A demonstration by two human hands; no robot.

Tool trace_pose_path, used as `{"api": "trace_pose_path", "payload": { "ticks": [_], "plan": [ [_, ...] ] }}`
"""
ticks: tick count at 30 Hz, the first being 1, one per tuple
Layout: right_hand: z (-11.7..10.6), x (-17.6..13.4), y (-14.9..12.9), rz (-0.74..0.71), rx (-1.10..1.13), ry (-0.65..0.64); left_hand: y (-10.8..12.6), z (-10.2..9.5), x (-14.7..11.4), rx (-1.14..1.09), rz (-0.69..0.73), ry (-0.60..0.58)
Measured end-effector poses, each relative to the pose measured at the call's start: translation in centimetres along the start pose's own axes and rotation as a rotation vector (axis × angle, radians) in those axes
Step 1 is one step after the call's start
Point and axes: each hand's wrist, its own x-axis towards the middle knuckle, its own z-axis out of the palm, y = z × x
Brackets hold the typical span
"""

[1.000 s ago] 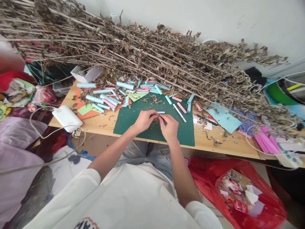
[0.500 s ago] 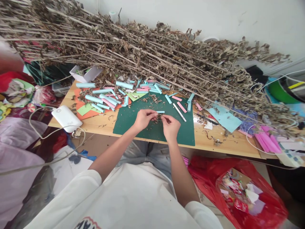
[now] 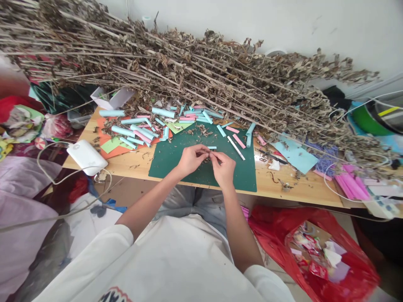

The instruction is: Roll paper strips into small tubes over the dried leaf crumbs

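Over the dark green cutting mat (image 3: 176, 157), my left hand (image 3: 190, 160) and my right hand (image 3: 224, 168) meet with fingertips pinched together. Whatever they pinch is too small and hidden to make out. A short light-blue paper tube (image 3: 213, 147) shows just beyond the fingertips; whether a finger touches it I cannot tell. Crumbs of dried leaf (image 3: 204, 131) are scattered on the mat behind my hands. To the right of them lie a thin white stick (image 3: 236, 147) and pink paper rolls (image 3: 239, 141).
A large heap of dried leafy stalks (image 3: 189, 71) spans the back of the wooden table (image 3: 292, 188). Several blue paper rolls (image 3: 163, 112) lie at the left, near a white power bank (image 3: 87, 157) with a cable. Below right hangs a red plastic bag (image 3: 270, 226) of scraps.
My hands have come together: the right fingertips moved left and now meet the left ones, closing the small gap between them. The view has shifted slightly.
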Motion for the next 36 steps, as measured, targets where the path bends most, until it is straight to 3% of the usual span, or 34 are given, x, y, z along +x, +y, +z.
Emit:
{"api": "trace_pose_path", "payload": {
  "ticks": [6, 10, 13, 15, 17, 20, 24, 29, 36],
  "plan": [
    [0.1, -0.2, 0.0, -0.108, -0.218, -0.039, -0.1, -0.4, -0.1, 0.442, 0.228, -0.034],
    [0.6, -0.4, -0.5, -0.086, -0.258, 0.001, 0.2, -0.1, -0.4, 0.598, 0.25, -0.045],
    [1.2, -0.2, -0.5, 0.126, 0.001, 0.088, 0.5, 0.2, -0.6, 0.458, 0.19, 0.03],
    [1.5, 0.0, -0.1, 0.286, 0.201, 0.134, 0.5, 0.4, -0.6, 0.245, 0.085, 0.074],
    [1.5, 0.2, 0.3, 0.353, 0.291, 0.151, 0.2, 0.5, -0.4, -0.003, -0.053, 0.086],
    [1.2, 0.1, 1.0, 0.286, 0.172, 0.142, -0.6, 0.5, 0.1, -0.272, -0.209, 0.094],
    [0.6, -0.2, 1.1, 0.157, -0.008, 0.097, -1.5, 0.5, 0.5, -0.362, -0.271, 0.095],
    [0.1, -0.2, 0.3, -0.027, -0.027, 0.023, -1.3, 0.4, 0.4, -0.314, -0.217, 0.024],
    [0.3, -0.2, 0.9, -0.23, -0.195, -0.028, -0.2, -0.3, 0.2, -0.031, -0.113, -0.043]
  ]
}}
